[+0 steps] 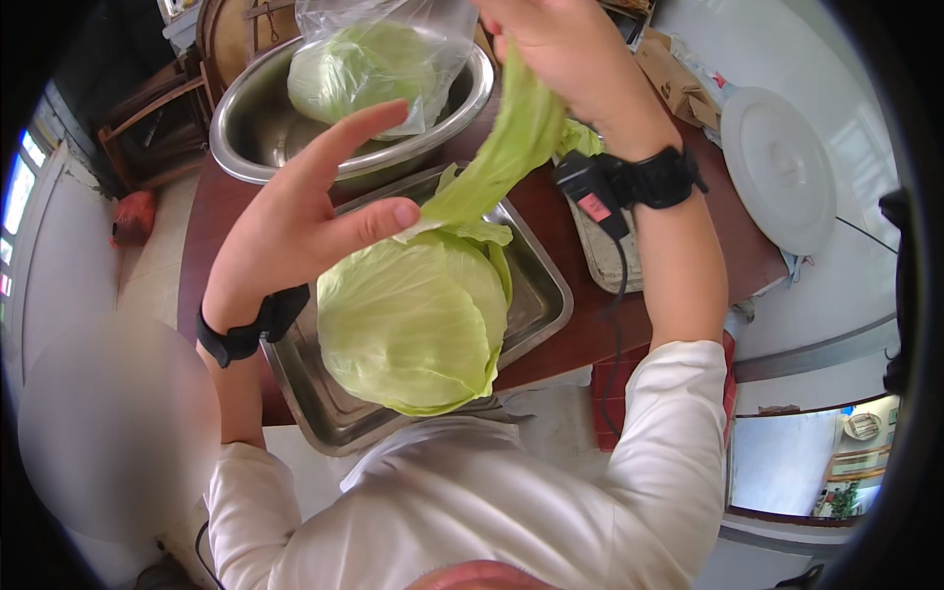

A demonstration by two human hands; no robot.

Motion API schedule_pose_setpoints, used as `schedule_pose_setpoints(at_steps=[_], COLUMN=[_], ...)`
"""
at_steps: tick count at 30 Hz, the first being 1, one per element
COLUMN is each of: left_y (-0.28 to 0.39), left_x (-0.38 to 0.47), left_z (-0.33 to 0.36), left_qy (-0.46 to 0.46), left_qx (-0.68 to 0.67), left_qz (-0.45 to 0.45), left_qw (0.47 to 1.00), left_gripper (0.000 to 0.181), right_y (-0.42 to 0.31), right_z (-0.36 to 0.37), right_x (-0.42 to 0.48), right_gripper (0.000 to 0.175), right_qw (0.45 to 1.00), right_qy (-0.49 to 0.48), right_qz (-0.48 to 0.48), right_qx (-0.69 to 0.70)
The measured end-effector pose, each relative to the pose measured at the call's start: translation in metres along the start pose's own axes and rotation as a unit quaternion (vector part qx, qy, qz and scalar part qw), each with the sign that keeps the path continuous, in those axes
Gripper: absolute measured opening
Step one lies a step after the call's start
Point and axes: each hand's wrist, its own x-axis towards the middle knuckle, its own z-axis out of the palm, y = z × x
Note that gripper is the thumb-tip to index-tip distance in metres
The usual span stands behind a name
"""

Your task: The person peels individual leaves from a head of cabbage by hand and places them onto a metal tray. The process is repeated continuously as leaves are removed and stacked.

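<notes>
A pale green cabbage (405,324) rests in a rectangular stainless steel tray (542,313) right before me. In my right hand (571,66), high in the picture, is the upper end of a long outer cabbage leaf (509,158). That leaf stretches down to the cabbage's far side; whether it is still joined there is hidden. My left hand (287,203) is over the tray's left side, its thumb and forefinger spread wide. The thumb tip lies by the leaf's lower end, and I cannot tell if it touches.
Beyond the tray stands a steel basin (247,147) holding another cabbage (317,81), partly covered by a clear plastic bag (420,74). A smaller metal tray (616,265) with leaf pieces lies under my right wrist. A white round lid (778,169) leans at the right of the brown table (221,221).
</notes>
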Motion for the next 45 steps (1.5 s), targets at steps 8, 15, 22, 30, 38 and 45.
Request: schedule_pose_setpoints(at_steps=[8,15,22,30,38,45], left_y=[0.013,0.016,0.005,-0.005,-0.01,-0.007], left_x=[-0.001,-0.003,-0.007,-0.004,0.005,-0.003], left_z=[-0.004,-0.009,-0.016,-0.027,-0.021,-0.011], left_qy=[-0.015,-0.047,-0.131,-0.09,0.077,0.155], left_qx=[-0.16,-0.131,-0.097,-0.383,-0.331,-0.388], left_qz=[-0.175,-0.219,-0.189,-0.248,-0.22,-0.185], left_qw=[0.971,0.966,0.968,0.885,0.914,0.889], left_gripper=[0.029,0.025,0.027,0.036,0.04,0.042], right_y=[-0.016,-0.033,-0.045,-0.031,-0.029,-0.037], right_z=[0.051,0.006,0.029,0.028,0.01,0.065], right_x=[0.003,-0.017,-0.025,-0.043,-0.057,-0.05], right_gripper=[0.036,0.04,0.032,0.012,0.011,0.022], right_qw=[0.992,0.919,0.866,0.94,0.991,0.994], right_qy=[0.0,-0.365,-0.441,-0.251,-0.056,-0.043], right_qz=[-0.122,0.045,0.102,-0.153,-0.073,0.031], right_qx=[-0.023,-0.145,-0.213,-0.175,0.094,0.094])
